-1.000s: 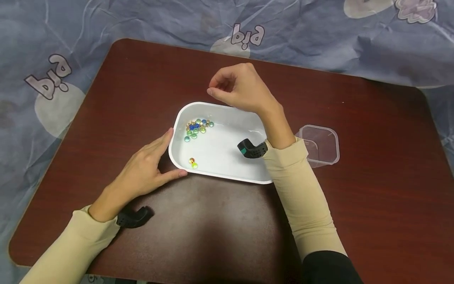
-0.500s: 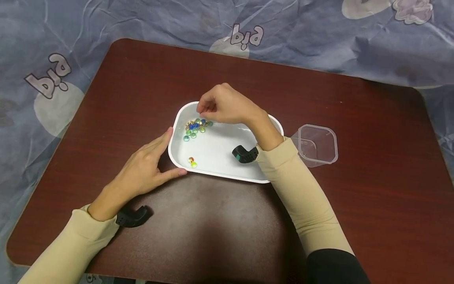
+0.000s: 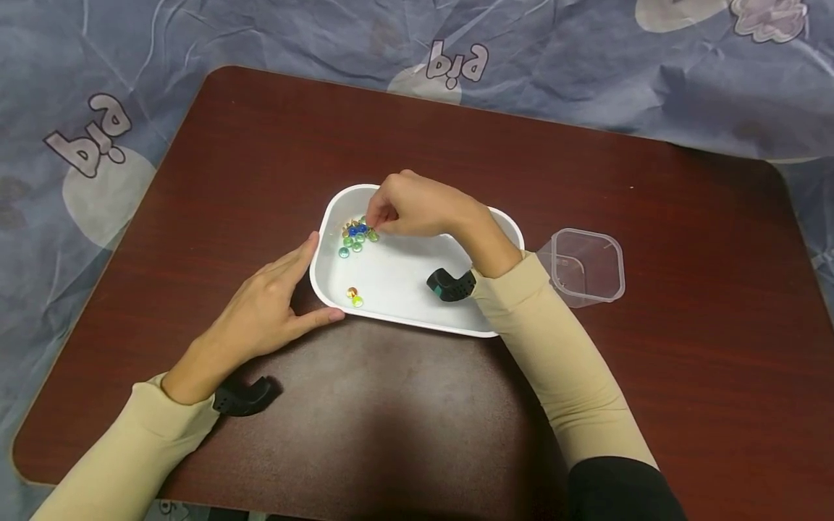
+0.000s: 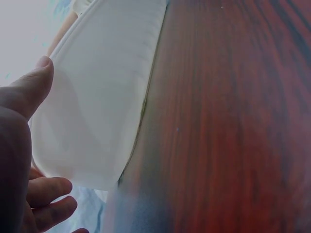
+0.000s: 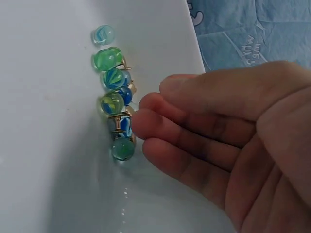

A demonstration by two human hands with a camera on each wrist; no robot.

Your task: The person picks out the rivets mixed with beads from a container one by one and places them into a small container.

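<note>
Left hand (image 3: 266,307), fingers relaxed, seemingly steadies the white rectangular plastic tray (image 3: 397,282) by its near-left corner; right hand (image 3: 423,205), bent (grasp unclear), is beside far-left multicoloured glass marbles (image 3: 354,231).

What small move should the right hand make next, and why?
Probably pinch one of the marbles: the right hand is right by them with nothing plainly visible in its grasp, while the left hand touches the white tray and may steady it.

The head camera looks down on the white tray (image 3: 400,293); close wrist cameras face its outside (left), inside (right).
</note>
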